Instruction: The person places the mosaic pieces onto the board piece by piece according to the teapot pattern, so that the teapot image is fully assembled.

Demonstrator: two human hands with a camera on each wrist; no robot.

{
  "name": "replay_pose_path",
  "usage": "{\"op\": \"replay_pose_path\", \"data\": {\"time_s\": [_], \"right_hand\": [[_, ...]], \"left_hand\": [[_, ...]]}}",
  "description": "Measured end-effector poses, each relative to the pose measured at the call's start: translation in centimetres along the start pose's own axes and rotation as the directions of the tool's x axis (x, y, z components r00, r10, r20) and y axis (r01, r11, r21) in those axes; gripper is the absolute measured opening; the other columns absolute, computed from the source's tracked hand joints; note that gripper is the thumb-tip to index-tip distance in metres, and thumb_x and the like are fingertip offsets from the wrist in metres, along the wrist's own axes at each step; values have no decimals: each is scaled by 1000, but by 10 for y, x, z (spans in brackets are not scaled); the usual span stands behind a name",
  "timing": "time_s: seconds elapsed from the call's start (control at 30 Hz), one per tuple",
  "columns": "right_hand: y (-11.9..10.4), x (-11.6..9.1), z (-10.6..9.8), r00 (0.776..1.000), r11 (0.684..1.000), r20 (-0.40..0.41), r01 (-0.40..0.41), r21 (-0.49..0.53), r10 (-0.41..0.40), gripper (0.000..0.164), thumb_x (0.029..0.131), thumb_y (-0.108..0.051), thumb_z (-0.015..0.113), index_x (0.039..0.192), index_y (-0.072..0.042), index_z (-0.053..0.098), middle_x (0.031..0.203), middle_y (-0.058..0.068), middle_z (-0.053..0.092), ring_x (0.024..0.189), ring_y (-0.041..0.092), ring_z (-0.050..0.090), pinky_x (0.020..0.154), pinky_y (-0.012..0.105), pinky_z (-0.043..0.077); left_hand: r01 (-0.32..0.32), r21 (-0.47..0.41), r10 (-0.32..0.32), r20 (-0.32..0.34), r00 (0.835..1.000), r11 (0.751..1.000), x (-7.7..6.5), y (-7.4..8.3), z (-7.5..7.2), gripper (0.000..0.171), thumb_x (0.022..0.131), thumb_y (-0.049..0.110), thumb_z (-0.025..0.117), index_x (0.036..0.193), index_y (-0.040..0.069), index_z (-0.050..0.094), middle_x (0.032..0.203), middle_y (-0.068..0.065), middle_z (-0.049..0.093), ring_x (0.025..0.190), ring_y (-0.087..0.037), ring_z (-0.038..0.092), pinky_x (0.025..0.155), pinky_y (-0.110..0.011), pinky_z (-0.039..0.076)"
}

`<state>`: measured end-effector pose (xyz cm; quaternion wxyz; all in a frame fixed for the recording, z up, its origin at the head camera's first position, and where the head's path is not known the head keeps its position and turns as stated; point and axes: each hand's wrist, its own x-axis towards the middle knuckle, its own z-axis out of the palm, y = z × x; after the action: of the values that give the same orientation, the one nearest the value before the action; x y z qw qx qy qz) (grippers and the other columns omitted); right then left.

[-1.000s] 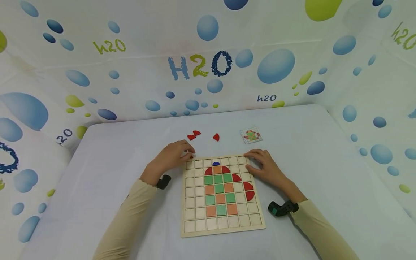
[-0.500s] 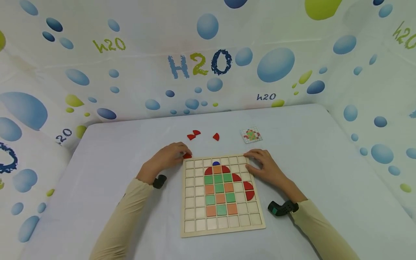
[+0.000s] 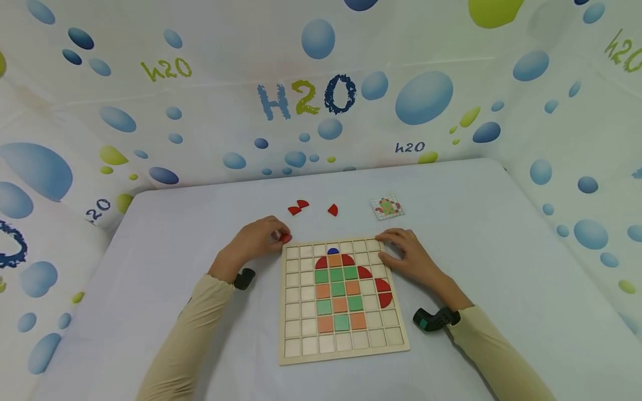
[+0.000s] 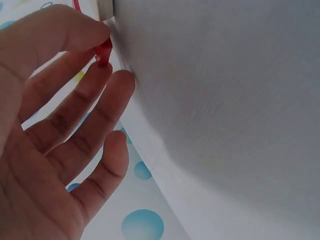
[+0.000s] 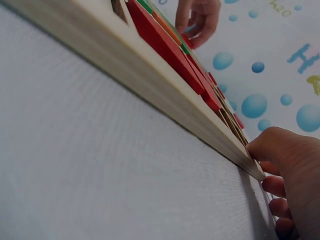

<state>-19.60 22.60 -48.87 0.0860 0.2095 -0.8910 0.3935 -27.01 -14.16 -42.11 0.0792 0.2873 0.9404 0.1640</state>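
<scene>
In the head view my left hand (image 3: 254, 245) pinches a red quarter-circle tile (image 3: 286, 238) just off the far left corner of a wooden grid board (image 3: 343, 343). The left wrist view shows that red tile (image 4: 103, 53) edge-on between thumb and fingertips, the other fingers loosely bent. My right hand (image 3: 413, 259) grips the board's far right corner. Its thumb lies along the side edge, fingers round the corner, as the right wrist view of the board (image 5: 150, 82) shows. Green and orange squares, red quarter tiles (image 3: 383, 285) and a blue half-round tile (image 3: 333, 251) sit in the cells.
Beyond the board lie two red tiles (image 3: 298, 208) close together and a single red tile (image 3: 333, 210). A small pattern card (image 3: 387, 206) lies to their right. A patterned curtain (image 3: 321, 128) hangs behind the white-covered table (image 3: 170, 239).
My left hand has drawn back slightly left from the board's corner, and the red tile now shows in its fingers. The right hand keeps its place on the board.
</scene>
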Motion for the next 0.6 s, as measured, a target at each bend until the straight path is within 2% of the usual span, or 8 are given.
{"op": "replay_pose_path", "data": {"time_s": [0.23, 0.6], "right_hand": [[3, 5, 0, 1000, 1000, -16, 11, -9, -11, 37, 87, -11, 71, 123, -5, 64, 127, 15, 57, 111, 31, 46, 92, 52, 38], [5, 11, -2, 1000, 1000, 4, -8, -11, 8, 38, 87, -13, 71, 124, -5, 64, 128, 16, 56, 113, 32, 45, 93, 53, 38]], "left_hand": [[4, 18, -3, -28, 1000, 1000, 2, -1, -2, 27, 85, 17, 74, 110, 7, 70, 101, -4, 62, 91, -19, 59, 80, -35, 53], [6, -31, -6, -23, 1000, 1000, 1, 6, -1, 27, 84, 22, 74, 106, 8, 66, 96, -1, 61, 88, -18, 57, 75, -33, 49]]}}
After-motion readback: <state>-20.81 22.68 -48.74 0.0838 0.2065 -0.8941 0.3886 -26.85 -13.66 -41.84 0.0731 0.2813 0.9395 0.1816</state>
